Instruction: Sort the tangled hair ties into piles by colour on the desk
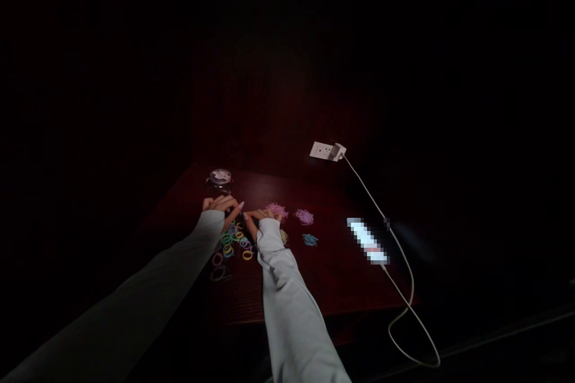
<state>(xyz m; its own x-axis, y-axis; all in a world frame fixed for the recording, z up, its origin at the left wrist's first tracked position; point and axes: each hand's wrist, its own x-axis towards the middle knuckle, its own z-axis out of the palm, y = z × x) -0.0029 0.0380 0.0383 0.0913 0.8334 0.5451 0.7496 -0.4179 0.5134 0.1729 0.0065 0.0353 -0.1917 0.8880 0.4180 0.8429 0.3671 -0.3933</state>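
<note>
My left hand (pixel 222 206) is over the table just in front of a small clear jar, its fingers bent and the thumb tip close to the index finger. Facing it, my right hand (pixel 259 219) has its thumb and index finger drawn together, pointing left. Both hands look closed in a pinch, but whatever lies between the fingertips is too dark and small to make out. Several coloured hair ties (pixel 228 244) lie loosely below the hands. Beside the right hand are a pink pile (pixel 277 210) of small thin bands and a yellowish pile (pixel 284 237), partly covered by the sleeve.
The lidded jar (pixel 220 179) stands at the back left. Purple (pixel 304 216) and blue (pixel 309 240) piles lie to the right. A lit, blurred phone (pixel 367 241) rests near the right edge, its white cable (pixel 411 275) looping to a charger (pixel 338 151) in a wall socket. Surroundings are dark.
</note>
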